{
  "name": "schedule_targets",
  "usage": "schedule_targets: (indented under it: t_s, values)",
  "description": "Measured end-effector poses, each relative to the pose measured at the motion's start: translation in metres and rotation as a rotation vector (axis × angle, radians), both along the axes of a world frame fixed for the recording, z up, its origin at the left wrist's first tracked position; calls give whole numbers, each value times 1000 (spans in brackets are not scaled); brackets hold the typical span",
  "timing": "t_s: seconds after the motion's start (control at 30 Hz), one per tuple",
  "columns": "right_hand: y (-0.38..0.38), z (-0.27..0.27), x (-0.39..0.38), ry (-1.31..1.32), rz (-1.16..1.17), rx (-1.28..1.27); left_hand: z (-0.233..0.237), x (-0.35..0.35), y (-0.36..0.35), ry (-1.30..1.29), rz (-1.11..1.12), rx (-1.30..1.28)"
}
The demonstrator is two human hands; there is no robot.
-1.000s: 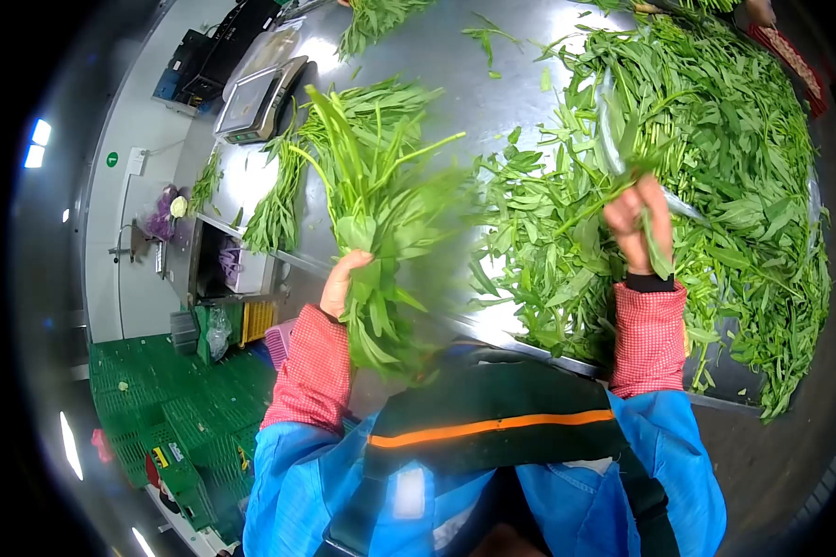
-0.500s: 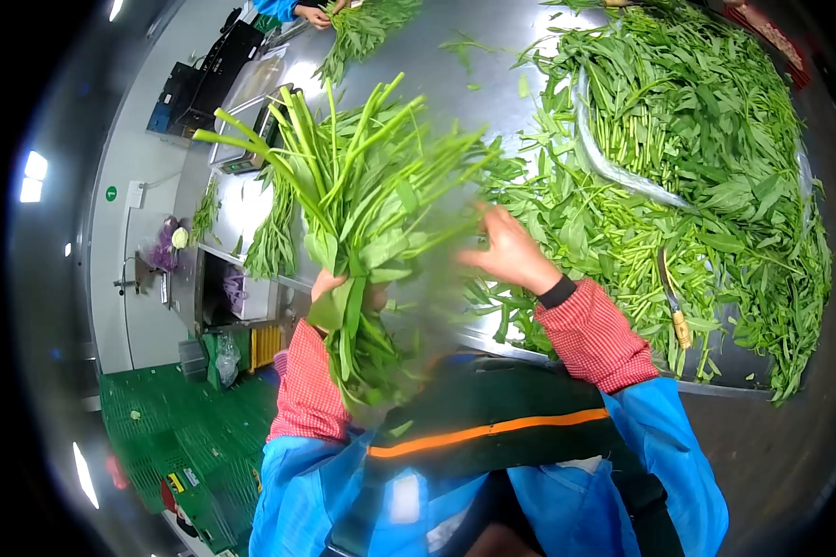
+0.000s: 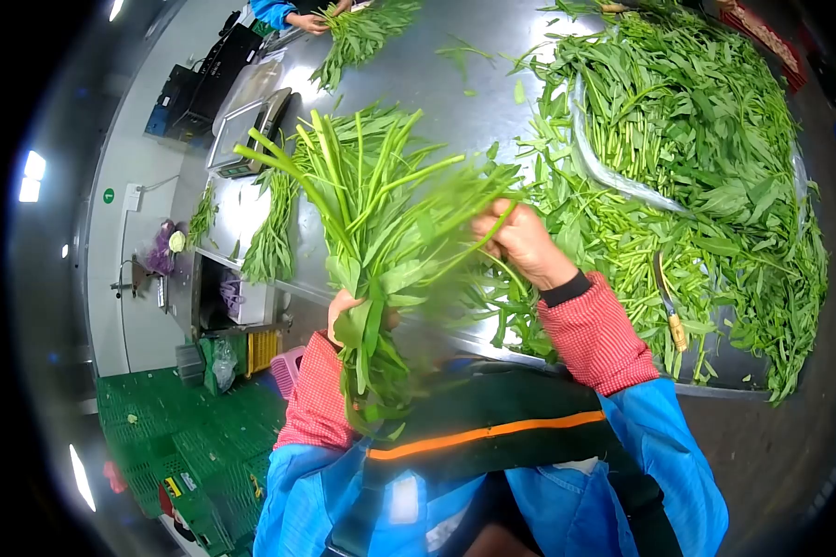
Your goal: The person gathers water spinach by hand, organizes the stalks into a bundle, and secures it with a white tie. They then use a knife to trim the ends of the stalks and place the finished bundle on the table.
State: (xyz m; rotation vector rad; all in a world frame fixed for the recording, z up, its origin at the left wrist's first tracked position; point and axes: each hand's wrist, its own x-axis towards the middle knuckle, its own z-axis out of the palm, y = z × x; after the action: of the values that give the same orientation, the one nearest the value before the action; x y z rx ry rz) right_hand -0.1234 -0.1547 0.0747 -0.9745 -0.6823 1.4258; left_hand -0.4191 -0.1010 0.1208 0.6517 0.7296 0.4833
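My left hand [image 3: 344,314] is closed around a bunch of leafy water spinach [image 3: 381,209], partly hidden by its leaves. The cut stems point up and away from me, and the leafy ends hang toward my apron. At the right side of the bunch, my right hand [image 3: 528,246] has its fingers curled together on a green stem [image 3: 501,226]. Right of that hand spreads a big heap of water spinach [image 3: 715,167]. A curved knife with a wooden handle [image 3: 677,331] lies on the near part of the heap.
A metal table [image 3: 478,93] carries the greens, a scale [image 3: 258,135] and a smaller bunch [image 3: 271,232] at left. A clear plastic strip [image 3: 613,178] lies in the heap. Another person's hand [image 3: 308,22] holds greens at the far side. Green crates [image 3: 167,418] stand on the floor at left.
The bunch and my left hand have shifted slightly right and toward me. My right hand has moved up and right, and its fingers have closed on a stem.
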Motion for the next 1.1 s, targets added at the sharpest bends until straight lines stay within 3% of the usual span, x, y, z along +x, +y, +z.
schedule_targets:
  t_s: [0.1, 0.17, 0.2, 0.33, 0.37, 0.43, 0.47, 0.5, 0.57, 0.6, 0.63, 0.7, 0.73, 0.87, 1.0, 1.1]
  values:
    - [-1, -36, 28, -49, -200, -6, 8, -5, -1, 174, 1, 82]
    - [-3, -56, 48, 284, -294, -88, 6, -7, -3, 200, 20, 97]
    - [-5, -74, 52, 282, -283, -65, 4, -8, -2, 185, 7, 92]
    - [-9, -36, 30, 257, -85, -106, -1, -8, 3, -38, -149, -90]
    - [-6, -44, 23, 245, -54, -74, 0, -7, 3, 50, -128, -53]
    - [3, -41, 15, -54, 87, -106, 5, -4, 1, 223, -79, 30]
    - [3, -43, 14, 55, 67, -129, 20, 12, 3, 466, -158, 337]
    - [5, -44, 15, 105, 21, -131, 37, 26, 6, 489, -294, 402]
    - [7, -44, 19, 206, -67, -139, 44, 32, 13, 700, -444, 948]
    - [7, -46, 21, 258, -109, -144, 50, 34, 19, 886, -630, 1436]
    - [7, -51, 25, 159, -58, -210, 50, 38, 17, 932, -435, 1679]
    - [7, -42, 21, 142, -129, -130, 69, 46, 17, 1143, -517, 1915]
    - [6, -29, 26, 224, -124, -114, 69, 49, 20, 1110, -494, 2072]
    - [-2, -11, 52, 156, -120, -55, 67, 43, 26, 1275, -500, 2415]
    - [-15, 1, 82, 199, -257, 67, 72, 39, 24, 1357, -453, 2339]
    - [-24, 23, 62, -93, -153, 54, 61, 31, 32, 1363, -369, 2363]
